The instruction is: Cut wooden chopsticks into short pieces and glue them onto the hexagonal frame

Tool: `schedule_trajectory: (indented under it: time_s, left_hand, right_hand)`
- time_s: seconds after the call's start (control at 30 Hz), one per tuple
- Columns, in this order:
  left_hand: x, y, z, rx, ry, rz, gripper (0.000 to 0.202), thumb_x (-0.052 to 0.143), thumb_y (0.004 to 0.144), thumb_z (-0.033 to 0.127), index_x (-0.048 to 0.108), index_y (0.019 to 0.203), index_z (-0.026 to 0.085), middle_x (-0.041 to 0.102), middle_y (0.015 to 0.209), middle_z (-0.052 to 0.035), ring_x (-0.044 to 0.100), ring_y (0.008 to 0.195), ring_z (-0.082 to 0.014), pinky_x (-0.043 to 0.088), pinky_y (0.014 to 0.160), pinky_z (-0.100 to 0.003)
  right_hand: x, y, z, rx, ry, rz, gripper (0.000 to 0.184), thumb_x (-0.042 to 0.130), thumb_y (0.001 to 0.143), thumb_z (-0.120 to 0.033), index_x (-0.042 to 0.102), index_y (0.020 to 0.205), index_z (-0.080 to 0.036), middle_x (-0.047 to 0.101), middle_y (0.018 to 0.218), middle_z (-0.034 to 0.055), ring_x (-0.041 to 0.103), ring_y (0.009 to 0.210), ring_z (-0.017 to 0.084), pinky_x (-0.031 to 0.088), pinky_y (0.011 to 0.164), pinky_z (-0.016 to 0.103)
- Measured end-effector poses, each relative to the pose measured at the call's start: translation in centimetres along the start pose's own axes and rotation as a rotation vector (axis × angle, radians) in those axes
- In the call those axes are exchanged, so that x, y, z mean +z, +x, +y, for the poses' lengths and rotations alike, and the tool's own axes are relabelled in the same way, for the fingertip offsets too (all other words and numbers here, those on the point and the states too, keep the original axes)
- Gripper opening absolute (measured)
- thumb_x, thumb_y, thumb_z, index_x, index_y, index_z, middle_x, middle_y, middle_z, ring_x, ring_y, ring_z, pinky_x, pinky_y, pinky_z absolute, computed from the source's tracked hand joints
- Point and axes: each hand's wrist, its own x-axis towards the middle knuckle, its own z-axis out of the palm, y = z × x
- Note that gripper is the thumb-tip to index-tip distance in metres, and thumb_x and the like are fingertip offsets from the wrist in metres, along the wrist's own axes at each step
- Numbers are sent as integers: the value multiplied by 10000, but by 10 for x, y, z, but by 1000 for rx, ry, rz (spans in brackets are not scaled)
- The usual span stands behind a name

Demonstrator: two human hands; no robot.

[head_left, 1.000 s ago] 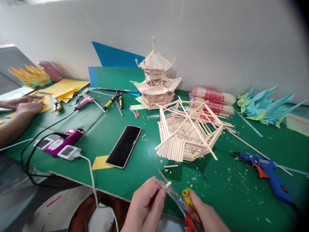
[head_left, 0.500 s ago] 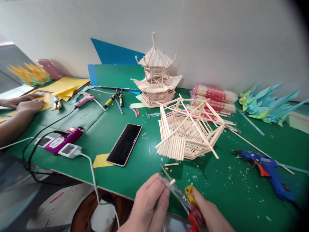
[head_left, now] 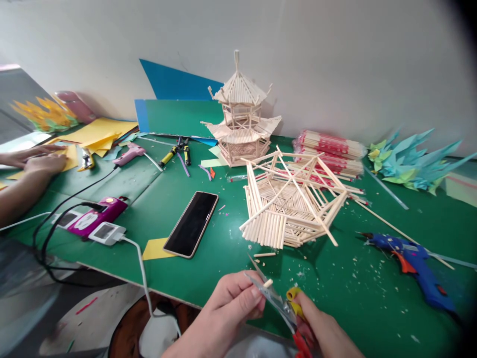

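Note:
My left hand (head_left: pixel 236 301) is closed around a short wooden stick (head_left: pixel 268 283), whose pale end pokes out past the fingertips. My right hand (head_left: pixel 320 323) grips a pair of scissors (head_left: pixel 279 302) with red and yellow handles. Its blades are parted, and the stick's end lies between them. Just beyond my hands rests an unfinished frame of wooden sticks (head_left: pixel 294 199), with a row of short sticks along its front left side. A cut stick piece (head_left: pixel 265 254) lies in front of that frame.
A stick pagoda (head_left: pixel 242 124) stands behind. Right are a blue glue gun (head_left: pixel 413 258), stick bundles (head_left: pixel 330 149) and paper leaves (head_left: pixel 413 161). A phone (head_left: pixel 192 223), a corded power strip (head_left: pixel 97 219) and a pink glue gun (head_left: pixel 129 154) lie left. Another person's hands (head_left: pixel 40 159) are on yellow paper.
My left hand has turned slightly, its thumb now lying more along the stick near the blades. The scissors and stick have shifted a little to the right.

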Motion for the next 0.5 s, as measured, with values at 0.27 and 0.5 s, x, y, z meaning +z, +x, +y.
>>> schedule_trajectory:
  time_s: [0.27, 0.5]
  left_hand:
    - [2, 5, -8, 538, 616, 88, 160, 401, 856, 163, 549, 796, 176, 511, 754, -25, 448, 692, -140, 351, 658, -218]
    - [3, 3, 5, 216, 296, -29, 273, 489, 817, 338, 513, 615, 157, 419, 625, 4, 371, 581, -120, 298, 551, -229]
  right_hand:
    - [0, 4, -1, 75, 60, 56, 438, 312, 810, -494, 565, 935, -159, 648, 823, 70, 595, 795, 197, 439, 735, 263]
    - [-3, 4, 5, -30, -110, 65, 360, 515, 710, -375, 530, 1000, -163, 645, 892, 80, 590, 841, 218, 427, 747, 266]
